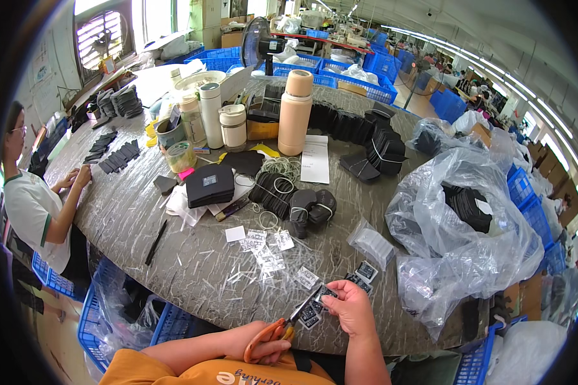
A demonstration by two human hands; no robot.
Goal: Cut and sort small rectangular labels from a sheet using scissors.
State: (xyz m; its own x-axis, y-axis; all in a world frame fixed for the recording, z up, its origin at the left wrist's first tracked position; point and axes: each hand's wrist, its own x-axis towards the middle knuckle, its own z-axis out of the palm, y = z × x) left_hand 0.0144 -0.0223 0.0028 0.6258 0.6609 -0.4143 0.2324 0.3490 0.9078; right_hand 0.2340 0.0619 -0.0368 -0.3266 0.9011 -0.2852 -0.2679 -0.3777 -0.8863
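My left hand (266, 341) is closed round the orange handles of a pair of scissors (277, 328), whose blades point up and to the right. Between its fingers and thumb, my right hand (351, 308) pinches a small black printed label (326, 294) close to the blade tips. Just below the blades lie several black labels (310, 314) on the table. More black labels (367, 271) rest beyond my right hand. White printed labels (266, 256) and thin cut strips (241, 277) are scattered farther off, left of my right hand.
A clear plastic bag (424, 276) with black pieces bulges at the right. Bundled black pieces (273, 196), a peach bottle (296, 112) and a white bottle (210, 115) stand farther back. A black pen (156, 242) lies at left. Another person (42, 205) works at the table's left edge.
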